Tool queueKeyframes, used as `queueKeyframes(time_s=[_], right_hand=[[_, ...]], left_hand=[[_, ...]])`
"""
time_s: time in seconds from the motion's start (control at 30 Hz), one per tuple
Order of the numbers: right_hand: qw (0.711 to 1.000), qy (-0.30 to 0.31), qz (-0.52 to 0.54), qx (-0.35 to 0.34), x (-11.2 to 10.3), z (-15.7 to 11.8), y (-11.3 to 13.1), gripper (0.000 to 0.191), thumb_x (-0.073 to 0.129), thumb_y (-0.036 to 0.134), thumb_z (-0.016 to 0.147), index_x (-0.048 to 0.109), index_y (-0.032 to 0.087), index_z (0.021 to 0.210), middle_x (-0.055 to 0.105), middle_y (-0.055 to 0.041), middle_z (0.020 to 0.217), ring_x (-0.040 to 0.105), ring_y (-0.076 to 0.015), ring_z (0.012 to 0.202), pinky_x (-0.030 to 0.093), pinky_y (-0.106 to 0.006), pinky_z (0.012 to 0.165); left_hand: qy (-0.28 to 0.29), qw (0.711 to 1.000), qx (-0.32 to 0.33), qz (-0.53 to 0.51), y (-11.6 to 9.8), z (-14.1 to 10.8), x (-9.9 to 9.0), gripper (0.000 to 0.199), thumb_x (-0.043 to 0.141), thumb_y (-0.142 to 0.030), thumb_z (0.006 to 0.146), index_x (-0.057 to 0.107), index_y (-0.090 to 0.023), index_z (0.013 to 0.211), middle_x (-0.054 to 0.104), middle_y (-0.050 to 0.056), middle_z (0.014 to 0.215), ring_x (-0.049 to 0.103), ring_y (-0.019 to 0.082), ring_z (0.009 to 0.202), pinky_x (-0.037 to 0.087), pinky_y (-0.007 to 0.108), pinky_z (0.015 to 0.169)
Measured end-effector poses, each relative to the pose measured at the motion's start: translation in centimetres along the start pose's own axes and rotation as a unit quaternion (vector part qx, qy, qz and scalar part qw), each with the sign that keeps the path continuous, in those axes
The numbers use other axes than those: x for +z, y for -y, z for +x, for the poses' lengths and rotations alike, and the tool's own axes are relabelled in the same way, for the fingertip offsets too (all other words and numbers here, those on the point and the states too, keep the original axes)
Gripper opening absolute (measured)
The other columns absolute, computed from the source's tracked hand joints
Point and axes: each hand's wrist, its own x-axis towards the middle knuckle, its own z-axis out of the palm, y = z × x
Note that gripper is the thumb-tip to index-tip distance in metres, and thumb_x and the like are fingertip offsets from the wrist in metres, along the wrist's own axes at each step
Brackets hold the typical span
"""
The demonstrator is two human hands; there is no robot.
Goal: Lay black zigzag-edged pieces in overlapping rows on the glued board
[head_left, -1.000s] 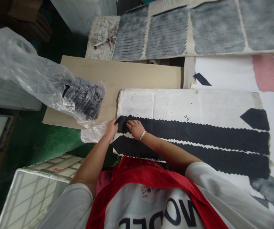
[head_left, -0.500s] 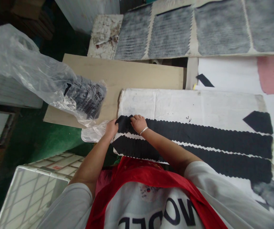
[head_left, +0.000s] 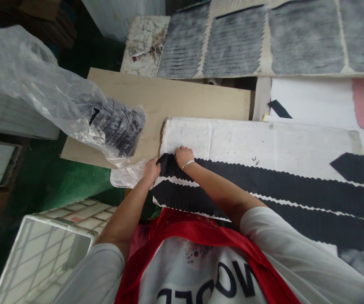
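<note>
A white board [head_left: 232, 137] bears two long rows of overlapping black pieces with scalloped edges. My left hand [head_left: 151, 169] pinches the pointed left end of the upper black row [head_left: 264, 177]. On the same row, a little to the right, my right hand [head_left: 184, 158] has its fingers curled down on the black pieces; what lies under the fingertips is hidden. The lower black row [head_left: 182, 196] runs nearer my body, partly under my right forearm. A separate black piece [head_left: 353, 168] with a pointed end lies at the board's right end.
Left of the board, a clear plastic bag [head_left: 118, 126] of dark pieces rests on a tan board [head_left: 175, 93]. Grey fringed sheets [head_left: 235, 42] lie at the back. A small black strip [head_left: 279, 109] is on white sheeting. A white crate [head_left: 61, 223] stands at lower left.
The view has shifted slightly, so the board appears a little further right. My right hand sits slightly higher on the upper row. My left hand still pinches the row's end.
</note>
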Motion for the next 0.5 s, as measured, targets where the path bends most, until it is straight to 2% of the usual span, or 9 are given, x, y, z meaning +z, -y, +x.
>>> queueKeyframes(time_s=[0.2, 0.3, 0.5], right_hand=[[0.998, 0.043, 0.009, 0.047, -0.3, 0.55, 0.28, 0.029, 0.044, 0.022, 0.088, 0.064, 0.011, 0.106, 0.061, -0.0198, 0.111, 0.058, -0.0261, 0.1, 0.042, -0.037, 0.082], [0.997, 0.062, 0.009, 0.049, -0.35, 0.77, 0.37, 0.029, 0.044, 0.021, 0.088, 0.064, 0.01, 0.105, 0.062, -0.019, 0.11, 0.059, -0.0249, 0.1, 0.043, -0.034, 0.082], [1.0, 0.018, -0.017, 0.019, -0.15, 0.19, 0.31, 0.029, 0.041, 0.025, 0.091, 0.061, 0.011, 0.107, 0.06, -0.0191, 0.111, 0.057, -0.025, 0.101, 0.042, -0.036, 0.083]], left_hand=[[0.008, 1.0, -0.002, 0.028, -0.07, 0.09, -0.07, 0.032, 0.049, -0.016, 0.079, 0.066, -0.013, 0.106, 0.068, 0.013, 0.103, 0.061, 0.026, 0.099, 0.044, 0.033, 0.089], [0.018, 0.999, -0.012, 0.048, -0.33, 0.02, -0.24, 0.032, 0.047, -0.016, 0.081, 0.065, -0.013, 0.108, 0.068, 0.012, 0.104, 0.061, 0.024, 0.099, 0.044, 0.031, 0.088], [0.019, 0.998, -0.009, 0.057, -0.48, -0.05, -0.43, 0.034, 0.047, -0.017, 0.081, 0.064, -0.013, 0.111, 0.067, 0.012, 0.108, 0.061, 0.023, 0.101, 0.044, 0.03, 0.09]])
